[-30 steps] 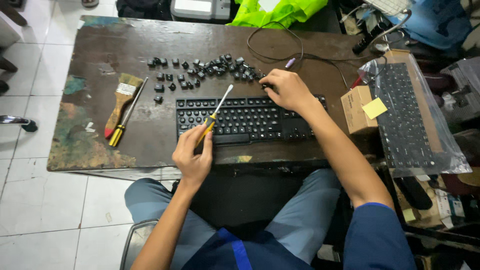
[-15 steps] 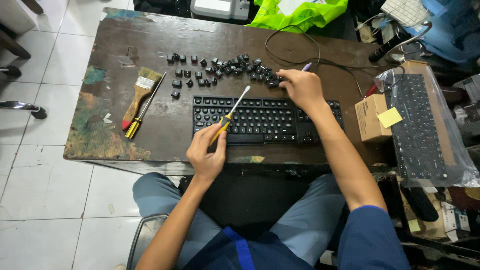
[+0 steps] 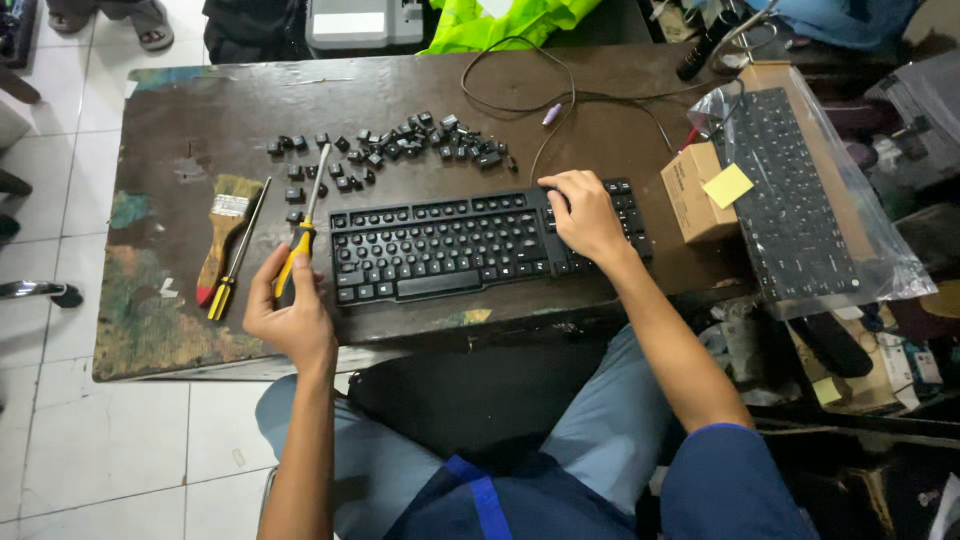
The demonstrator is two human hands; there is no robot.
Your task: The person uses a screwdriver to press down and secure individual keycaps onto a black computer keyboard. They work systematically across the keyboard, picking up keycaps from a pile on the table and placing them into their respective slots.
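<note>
Your left hand (image 3: 292, 318) is gripping the screwdriver (image 3: 302, 232) off the keyboard's (image 3: 470, 248) left end, shaft pointing toward the bench's far edge, while your right hand (image 3: 585, 215), fingers loosely spread, is resting on the keyboard's right end, its long axis running along the near edge.

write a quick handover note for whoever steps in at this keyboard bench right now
Left hand: holds a yellow-handled screwdriver, shaft pointing away over the table, left of the keyboard.
Right hand: rests on the right end of the black keyboard, fingers on its keys.
Things: the keyboard lies flat at the front of the worn table; loose keycaps are scattered behind it. A paintbrush and a second screwdriver lie at the left.
Done: many keycaps are off.
Left: most keys are in place on the keyboard; whether they should come off or the loose caps go back cannot be told.
</note>
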